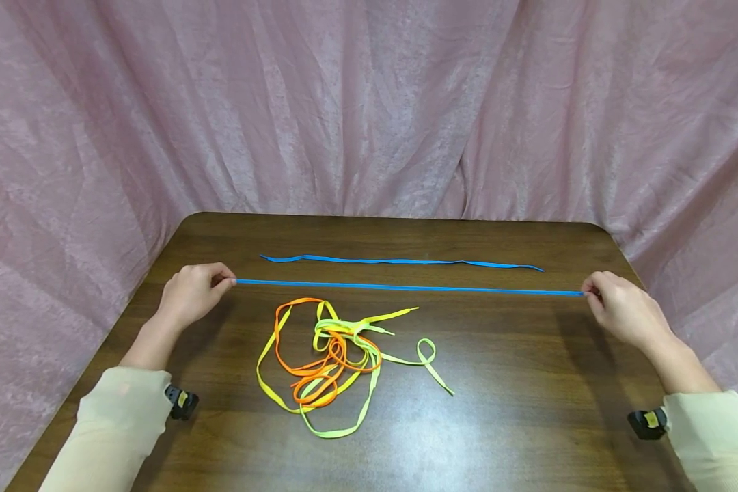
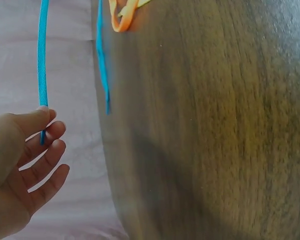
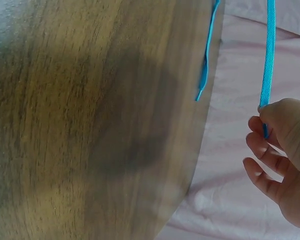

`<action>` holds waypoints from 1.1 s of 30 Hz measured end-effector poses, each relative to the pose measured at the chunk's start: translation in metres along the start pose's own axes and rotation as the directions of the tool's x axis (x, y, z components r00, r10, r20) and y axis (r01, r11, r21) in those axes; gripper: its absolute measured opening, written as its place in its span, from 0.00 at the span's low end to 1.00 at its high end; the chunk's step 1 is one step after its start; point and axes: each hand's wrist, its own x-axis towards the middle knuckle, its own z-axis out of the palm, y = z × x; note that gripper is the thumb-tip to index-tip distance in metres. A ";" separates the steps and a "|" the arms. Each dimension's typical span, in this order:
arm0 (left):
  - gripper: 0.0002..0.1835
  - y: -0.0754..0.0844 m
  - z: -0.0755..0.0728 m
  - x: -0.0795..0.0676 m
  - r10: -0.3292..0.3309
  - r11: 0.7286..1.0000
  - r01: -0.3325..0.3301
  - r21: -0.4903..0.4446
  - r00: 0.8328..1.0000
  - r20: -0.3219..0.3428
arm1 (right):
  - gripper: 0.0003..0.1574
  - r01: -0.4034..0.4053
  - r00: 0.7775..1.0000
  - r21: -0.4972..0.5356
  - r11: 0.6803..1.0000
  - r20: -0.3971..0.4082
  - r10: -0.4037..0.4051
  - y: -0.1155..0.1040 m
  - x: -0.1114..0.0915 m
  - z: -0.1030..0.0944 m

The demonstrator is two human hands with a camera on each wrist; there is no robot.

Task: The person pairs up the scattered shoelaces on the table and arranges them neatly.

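A flat blue shoelace (image 1: 406, 287) is stretched straight between both hands above the table. My left hand (image 1: 190, 290) pinches one end between thumb and forefinger; in the left wrist view the lace tip (image 2: 42, 137) pokes out below the thumb. At the other end, my right hand (image 1: 627, 307) pinches the lace the same way, its other fingers loosely bent in the right wrist view. Behind the taut lace, a second blue shoelace (image 1: 381, 261) lies nearly straight across the table, slightly wavy.
Nearer the front lies a tangle of orange (image 1: 329, 372) and yellow-green shoelaces (image 1: 344, 432), one end looping out to the right. The brown wooden table (image 1: 529, 424) has rounded far corners, and a pink curtain (image 1: 369, 109) hangs around it.
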 end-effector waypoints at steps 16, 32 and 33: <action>0.05 -0.014 0.023 0.031 -0.072 0.997 0.072 0.013 0.997 0.037 | 0.07 -0.109 0.985 0.011 0.994 0.138 0.107 0.015 0.016 0.026; 0.08 -0.022 0.037 0.051 -0.173 0.985 0.173 0.010 0.983 0.062 | 0.01 -0.225 0.948 0.000 0.974 0.229 0.219 0.020 0.037 0.045; 0.08 -0.022 0.038 0.052 -0.178 0.984 0.178 0.012 0.982 0.062 | 0.02 -0.231 0.946 -0.003 0.973 0.235 0.225 0.020 0.039 0.046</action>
